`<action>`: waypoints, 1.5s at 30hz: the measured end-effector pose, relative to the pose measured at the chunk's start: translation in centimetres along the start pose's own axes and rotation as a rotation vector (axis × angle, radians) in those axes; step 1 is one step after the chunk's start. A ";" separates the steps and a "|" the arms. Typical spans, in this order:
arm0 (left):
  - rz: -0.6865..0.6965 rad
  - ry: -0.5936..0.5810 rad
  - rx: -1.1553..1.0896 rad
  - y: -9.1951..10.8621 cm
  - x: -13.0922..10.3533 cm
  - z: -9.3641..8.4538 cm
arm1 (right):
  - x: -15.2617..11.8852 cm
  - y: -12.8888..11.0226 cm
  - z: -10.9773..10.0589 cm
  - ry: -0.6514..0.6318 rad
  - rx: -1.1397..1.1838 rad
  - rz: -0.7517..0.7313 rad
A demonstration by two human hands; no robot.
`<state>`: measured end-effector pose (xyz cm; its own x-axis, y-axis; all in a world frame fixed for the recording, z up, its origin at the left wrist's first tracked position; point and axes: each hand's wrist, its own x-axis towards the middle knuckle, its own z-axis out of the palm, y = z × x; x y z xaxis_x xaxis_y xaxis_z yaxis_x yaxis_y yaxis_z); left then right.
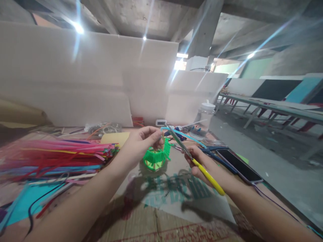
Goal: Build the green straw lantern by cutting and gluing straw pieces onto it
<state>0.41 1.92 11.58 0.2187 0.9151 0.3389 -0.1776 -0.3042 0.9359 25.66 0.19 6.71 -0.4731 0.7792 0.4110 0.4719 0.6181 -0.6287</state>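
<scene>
My left hand (146, 139) is closed, with thumb and index finger pinched together. Its curled fingers are at the upper edge of a small green basket-like craft piece (154, 158), which has thin brownish sticks in its frame. One end of a light blue pipe cleaner (185, 133) lies by these fingertips, and the strip arches off to the right. In my right hand (199, 163) is a pair of scissors (205, 174) with yellow handles. The blades point up and left, crossing in front of the blue strip near my left fingertips. Whether the blades touch anything is unclear.
Bundles of coloured pipe cleaners (75, 151) lie at left, beside blue sheets (37, 201). A printed paper (186, 195) covers the wooden table's middle. A phone (239, 164), dark blue pliers-like handles (217, 153) and a clear lidded jar (205, 117) stand or lie right. White boards (88, 74) rise behind.
</scene>
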 end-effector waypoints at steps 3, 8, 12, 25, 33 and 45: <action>0.007 -0.024 0.012 -0.2 0.0 -0.1 | 1.1 -1.0 0.7 -0.079 0.170 -0.025; -0.002 -0.059 0.050 -0.3 -0.1 -0.1 | 1.8 -1.6 1.4 -0.111 0.260 0.014; -0.001 -0.085 0.110 -0.2 -0.3 0.0 | 2.0 -1.5 1.5 -0.147 0.329 -0.007; -0.022 -0.057 0.220 1.0 -0.5 0.3 | 2.0 -2.2 1.4 -0.098 0.331 0.042; 0.013 -0.031 0.255 0.5 -0.4 -0.2 | 2.2 -1.1 2.1 0.026 0.303 0.112; 0.081 0.168 0.725 1.9 -0.1 -3.8 | 0.7 7.3 -1.0 0.030 -0.327 0.427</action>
<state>-3.59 2.24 13.01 0.0717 0.8926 0.4451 0.5030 -0.4177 0.7567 29.49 5.36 3.07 -0.1695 0.9680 0.1850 0.8268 0.2418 -0.5078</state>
